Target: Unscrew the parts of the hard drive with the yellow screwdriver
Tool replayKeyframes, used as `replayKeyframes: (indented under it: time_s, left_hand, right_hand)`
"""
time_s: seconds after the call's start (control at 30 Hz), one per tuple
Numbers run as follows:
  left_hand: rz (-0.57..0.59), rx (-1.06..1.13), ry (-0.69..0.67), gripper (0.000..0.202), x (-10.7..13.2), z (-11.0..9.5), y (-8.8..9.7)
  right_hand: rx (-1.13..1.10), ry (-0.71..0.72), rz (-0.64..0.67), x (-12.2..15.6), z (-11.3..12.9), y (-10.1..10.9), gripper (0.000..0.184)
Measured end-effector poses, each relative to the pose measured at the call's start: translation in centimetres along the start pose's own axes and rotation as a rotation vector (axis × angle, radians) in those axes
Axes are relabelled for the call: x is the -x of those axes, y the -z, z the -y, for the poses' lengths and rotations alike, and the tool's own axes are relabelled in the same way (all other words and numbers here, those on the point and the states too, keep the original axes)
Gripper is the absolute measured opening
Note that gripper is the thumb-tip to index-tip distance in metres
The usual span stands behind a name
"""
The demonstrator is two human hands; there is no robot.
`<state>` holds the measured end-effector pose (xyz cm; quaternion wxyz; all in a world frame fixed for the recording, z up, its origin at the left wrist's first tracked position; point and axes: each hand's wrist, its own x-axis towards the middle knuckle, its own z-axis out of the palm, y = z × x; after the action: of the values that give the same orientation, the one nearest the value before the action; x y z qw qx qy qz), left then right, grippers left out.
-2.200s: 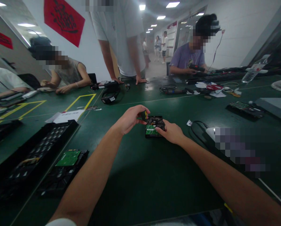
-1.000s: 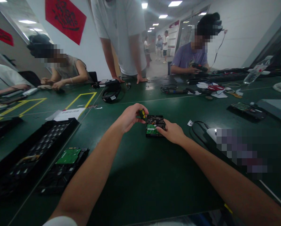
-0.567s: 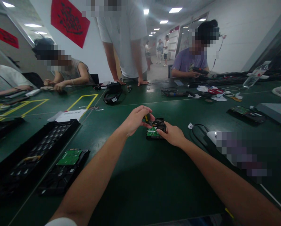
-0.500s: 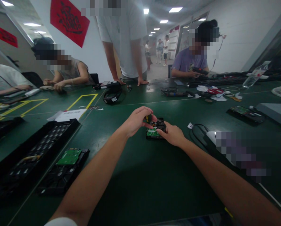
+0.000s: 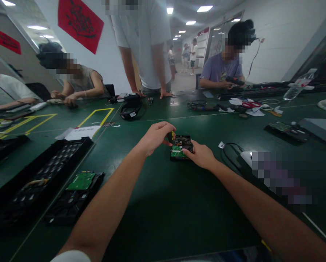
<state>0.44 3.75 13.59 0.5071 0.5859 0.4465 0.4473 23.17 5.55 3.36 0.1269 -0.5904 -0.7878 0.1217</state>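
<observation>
A black hard drive (image 5: 182, 142) with a green circuit board (image 5: 176, 152) facing up lies on the green table (image 5: 163, 203) in front of me. My left hand (image 5: 155, 137) is closed round a small screwdriver with a yellow and black handle (image 5: 171, 137), held upright at the drive's left rear corner. My right hand (image 5: 200, 155) rests against the drive's right side, fingers curled on its edge, holding it still.
Black trays (image 5: 40, 174) sit at left, one carrying a green board (image 5: 80, 181). A black cable (image 5: 230, 156) and a white box lie to the right. Other people sit and stand along the far edge, among tools, papers (image 5: 79, 132) and a bottle (image 5: 296, 87).
My left hand has kept shifting its fingers round the screwdriver handle over the same corner of the drive. My right hand and the drive have stayed where they were.
</observation>
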Motion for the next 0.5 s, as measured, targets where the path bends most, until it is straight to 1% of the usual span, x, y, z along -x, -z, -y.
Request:
replayKeyframes:
  time_s: [0.1, 0.27, 0.33, 0.43, 0.5]
  left_hand:
    - [-0.043, 0.008, 0.0, 0.021, 0.1, -0.12, -0.35]
    - [0.027, 0.133, 0.015, 0.019, 0.21, 0.03, -0.9]
    - [0.025, 0.111, 0.001, 0.021, 0.15, 0.17, -0.9]
    - [-0.015, 0.016, -0.041, 0.025, -0.01, 0.3, -0.61]
    - [-0.017, -0.004, -0.037, 0.026, -0.07, 0.29, -0.39]
  right_hand:
    - [0.003, -0.004, 0.001, 0.01, 0.0, 0.02, 0.067]
    - [0.009, -0.006, -0.008, 0.02, -0.01, -0.09, 0.064]
    - [0.006, -0.004, -0.012, 0.0, -0.02, -0.15, 0.063]
    - [0.006, -0.003, -0.016, -0.04, -0.02, -0.2, 0.063]
    - [0.012, 0.0, -0.011, -0.06, 0.0, -0.18, 0.063]
